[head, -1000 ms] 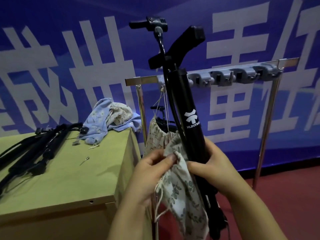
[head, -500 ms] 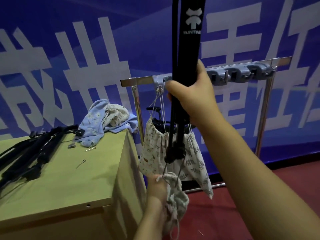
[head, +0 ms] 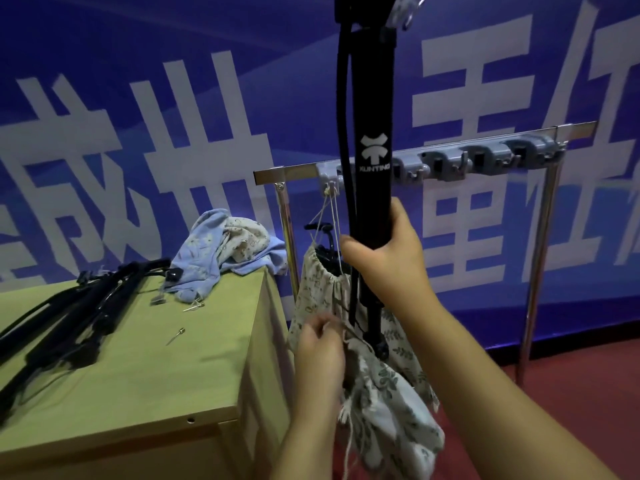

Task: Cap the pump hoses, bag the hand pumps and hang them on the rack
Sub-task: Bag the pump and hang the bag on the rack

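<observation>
The right hand (head: 388,265) wraps the barrel of the black hand pump (head: 375,133), held upright just right of the bench (head: 138,375), its lower end at the mouth of the leaf-print bag (head: 391,403). The left hand (head: 320,355) pinches the bag's rim. The pump looks rigid and fairly weighty, best gripped mid-barrel; the bag is limp and needs its mouth held open. The bench edge crowds the left, the rack (head: 450,161) and a hung bag (head: 322,292) sit behind; open floor lies right.
</observation>
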